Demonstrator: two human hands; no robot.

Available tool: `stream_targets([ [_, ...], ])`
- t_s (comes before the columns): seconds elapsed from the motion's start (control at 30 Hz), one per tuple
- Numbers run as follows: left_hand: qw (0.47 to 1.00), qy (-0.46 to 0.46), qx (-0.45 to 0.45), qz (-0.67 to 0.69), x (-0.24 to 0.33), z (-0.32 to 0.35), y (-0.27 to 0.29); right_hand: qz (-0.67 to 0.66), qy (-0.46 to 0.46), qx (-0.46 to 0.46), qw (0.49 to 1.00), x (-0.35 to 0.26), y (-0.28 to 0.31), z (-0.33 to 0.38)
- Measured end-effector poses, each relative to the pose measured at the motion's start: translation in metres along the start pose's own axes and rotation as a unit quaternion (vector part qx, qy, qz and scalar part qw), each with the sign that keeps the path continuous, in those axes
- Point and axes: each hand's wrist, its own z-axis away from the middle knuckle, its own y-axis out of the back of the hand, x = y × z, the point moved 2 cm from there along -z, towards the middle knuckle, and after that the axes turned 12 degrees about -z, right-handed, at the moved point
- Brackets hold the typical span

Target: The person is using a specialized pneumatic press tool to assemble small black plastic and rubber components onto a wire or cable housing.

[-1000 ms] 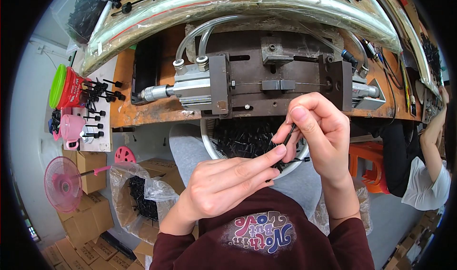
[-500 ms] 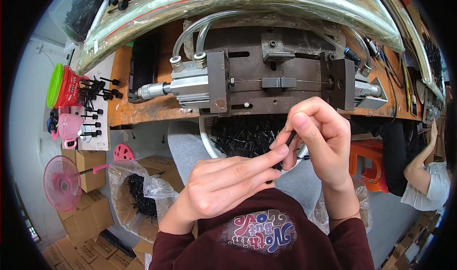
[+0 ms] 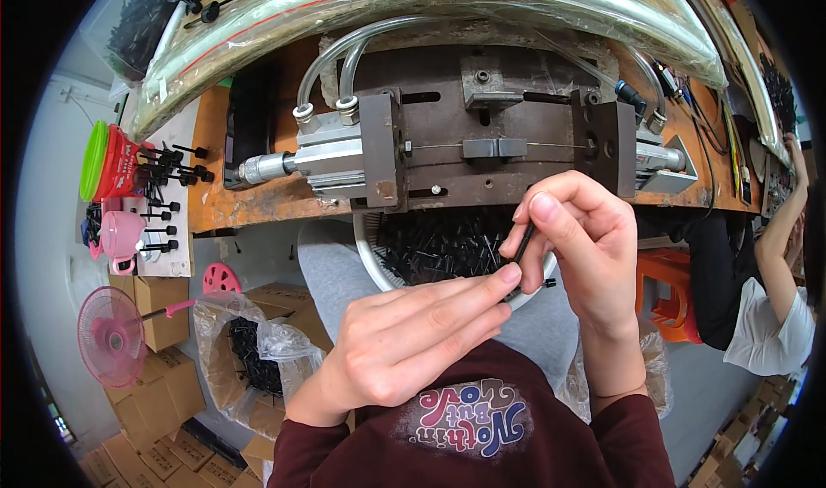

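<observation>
My right hand (image 3: 585, 251) pinches a thin black rod (image 3: 522, 242) upright at a slant between thumb and fingers. Just to its left, my left hand (image 3: 413, 337) has its long fingers pressed together, their tips touching the rod's lower end or close to it. Part of a small black piece (image 3: 514, 295) shows beneath those fingertips; the left thumb is hidden. Another short black end (image 3: 551, 283) pokes out beside the right palm. Below the bench edge, behind both hands, a white basket (image 3: 370, 251) on my lap holds many black plastic parts.
A brown metal fixture (image 3: 551, 165) with air cylinders (image 3: 331, 157) and clear hoses sits on the wooden bench. Black knobbed parts (image 3: 176, 165), a red tub (image 3: 120, 163) and a pink mug (image 3: 120, 232) stand left. A pink fan (image 3: 112, 335) is lower left. Another person (image 3: 770, 324) works at right.
Both hands keep nearly the same pose around the rod. The black end under my left fingers is no longer visible. The scene shifts slightly left, and the other person's arm is higher.
</observation>
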Motion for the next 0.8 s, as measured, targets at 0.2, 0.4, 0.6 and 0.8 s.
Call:
stream_targets([
  [0.2, 0.999, 0.018, -0.010, 0.042, 0.0028, 0.0021, 0.0031, 0.009, 0.052, 0.023, 0.998, 0.0010, -0.0034, 0.0048],
  [0.4, 0.997, 0.014, -0.001, 0.076, 0.0045, 0.0072, 0.0022, 0.015, 0.082, 0.018, 0.996, -0.0010, -0.0034, 0.0067],
  [0.6, 0.998, 0.009, 0.004, 0.069, 0.0035, 0.0068, 0.0016, -0.022, 0.083, 0.002, 0.996, 0.0042, -0.0055, 0.0080],
  [0.8, 0.997, 0.009, 0.006, 0.076, 0.0040, 0.0057, 0.0014, -0.030, 0.079, 0.001, 0.996, 0.0034, -0.0060, 0.0082],
])
